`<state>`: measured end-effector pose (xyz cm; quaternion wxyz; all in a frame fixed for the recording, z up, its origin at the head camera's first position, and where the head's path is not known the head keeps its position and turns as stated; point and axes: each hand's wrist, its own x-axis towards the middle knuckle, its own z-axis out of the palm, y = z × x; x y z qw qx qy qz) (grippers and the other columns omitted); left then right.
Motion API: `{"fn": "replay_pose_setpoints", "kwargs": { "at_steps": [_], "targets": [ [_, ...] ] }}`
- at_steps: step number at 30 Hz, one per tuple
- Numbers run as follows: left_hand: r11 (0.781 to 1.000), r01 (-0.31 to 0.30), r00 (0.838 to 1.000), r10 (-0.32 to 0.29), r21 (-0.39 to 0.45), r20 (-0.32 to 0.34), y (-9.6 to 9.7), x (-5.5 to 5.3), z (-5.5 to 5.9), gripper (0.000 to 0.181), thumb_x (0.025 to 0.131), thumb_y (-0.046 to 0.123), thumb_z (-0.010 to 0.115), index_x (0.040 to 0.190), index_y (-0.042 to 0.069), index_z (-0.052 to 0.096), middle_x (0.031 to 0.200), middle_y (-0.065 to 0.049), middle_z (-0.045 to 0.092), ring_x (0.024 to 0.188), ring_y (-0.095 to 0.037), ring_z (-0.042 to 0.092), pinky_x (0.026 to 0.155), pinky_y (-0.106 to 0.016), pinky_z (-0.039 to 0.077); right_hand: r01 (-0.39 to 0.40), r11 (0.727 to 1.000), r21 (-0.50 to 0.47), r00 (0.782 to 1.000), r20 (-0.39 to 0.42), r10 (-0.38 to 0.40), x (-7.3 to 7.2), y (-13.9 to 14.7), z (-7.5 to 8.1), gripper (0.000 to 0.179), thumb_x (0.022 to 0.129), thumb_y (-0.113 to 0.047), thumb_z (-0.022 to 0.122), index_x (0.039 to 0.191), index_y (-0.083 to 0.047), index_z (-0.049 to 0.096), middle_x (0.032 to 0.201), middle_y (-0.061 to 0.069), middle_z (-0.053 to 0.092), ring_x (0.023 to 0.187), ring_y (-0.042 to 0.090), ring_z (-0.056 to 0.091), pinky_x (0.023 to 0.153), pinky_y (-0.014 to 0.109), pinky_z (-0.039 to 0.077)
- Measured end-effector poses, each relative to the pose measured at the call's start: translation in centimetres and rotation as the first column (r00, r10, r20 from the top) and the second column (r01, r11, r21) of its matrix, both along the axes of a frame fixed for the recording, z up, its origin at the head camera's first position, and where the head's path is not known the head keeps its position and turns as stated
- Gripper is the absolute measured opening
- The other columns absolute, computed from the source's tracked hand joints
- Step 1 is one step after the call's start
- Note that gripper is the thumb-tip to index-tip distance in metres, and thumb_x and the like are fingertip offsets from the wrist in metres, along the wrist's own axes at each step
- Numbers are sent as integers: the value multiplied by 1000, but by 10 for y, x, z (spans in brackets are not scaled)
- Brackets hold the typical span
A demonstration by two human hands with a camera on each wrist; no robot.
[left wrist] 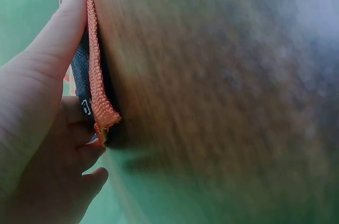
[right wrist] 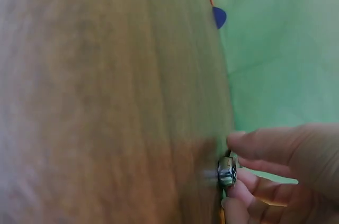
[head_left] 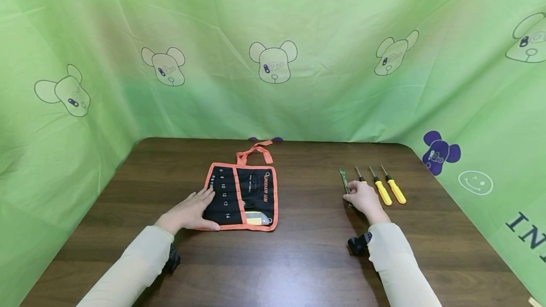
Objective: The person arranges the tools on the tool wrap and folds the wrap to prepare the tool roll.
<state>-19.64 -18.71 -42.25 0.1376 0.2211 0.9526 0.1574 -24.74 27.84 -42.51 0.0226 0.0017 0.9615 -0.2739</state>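
A black tool pouch (head_left: 256, 184) with orange edging lies spread on the table, its pockets printed with numbers. My left hand (head_left: 192, 211) rests on its left edge, fingers spread and thumb along the near border. In the left wrist view the thumb lies beside the orange edging (left wrist: 94, 60). A yellow and grey tool (head_left: 257, 218) sits in the pouch's lower right pocket. On the right, my right hand (head_left: 362, 198) pinches a slim metal wrench (head_left: 343, 178), whose shiny end (right wrist: 227, 171) shows between the fingers. My fingers hide the wrench's middle.
Beside the right hand lie two yellow-handled screwdrivers (head_left: 382, 192) (head_left: 396, 191), and a third screwdriver (head_left: 360, 174) is partly hidden by the hand. Orange tie straps (head_left: 255, 148) extend from the pouch's far edge. A green printed curtain (head_left: 324, 108) hangs behind the wooden table (head_left: 307, 250).
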Motion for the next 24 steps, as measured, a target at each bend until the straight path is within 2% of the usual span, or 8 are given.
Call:
{"fn": "replay_pose_setpoints", "kwargs": {
  "at_steps": [3, 6, 11, 16, 24],
  "targets": [
    [1000, -2, 1000, 2, 6, 2, 0, 0, 1, 100, 75, 57, 66, 140, -9, 28, 146, -25, 21, 135, -36, 15, 106, -50, 14, 7, 999, 40, 1000, -1, -7, -1, 0, -1, 37, 81, -7, 63, 111, 12, 54, 85, 18, 63, 77, 30, 59, 69, 45, 45],
    [1000, -3, 1000, 3, 1, -2, 0, 0, 0, 100, 75, 58, 66, 140, -8, 28, 146, -24, 21, 135, -36, 16, 106, -50, 15, 23, 998, 59, 1000, 10, -23, -2, -1, -3, 31, 80, -5, 62, 105, 11, 55, 78, 14, 63, 66, 24, 60, 64, 42, 47],
    [1000, -7, 1000, 7, -14, 0, 0, 0, -3, 101, 74, 60, 65, 140, -7, 28, 147, -23, 21, 135, -35, 16, 107, -49, 15, 41, 999, -1, 997, 69, -41, -2, -4, -4, 19, 82, -2, 59, 96, 10, 57, 67, 9, 59, 47, 14, 58, 49, 30, 50],
    [1000, -4, 1000, 4, -5, 3, 0, 0, -3, 101, 74, 59, 66, 140, -8, 28, 146, -25, 21, 135, -37, 17, 106, -50, 15, 45, 996, -71, 995, 89, -38, -2, -4, -5, 14, 82, -1, 60, 90, 10, 57, 68, 10, 57, 47, 13, 58, 46, 27, 50],
    [1000, -6, 1000, 6, -13, 3, 0, -1, -2, 101, 74, 59, 65, 140, -8, 28, 147, -24, 21, 135, -35, 16, 107, -49, 14, 35, 990, -138, 992, 122, -18, -2, -2, -5, 10, 82, -5, 63, 75, 1, 58, 64, 5, 55, 46, 11, 56, 47, 26, 50]
  ]
}}
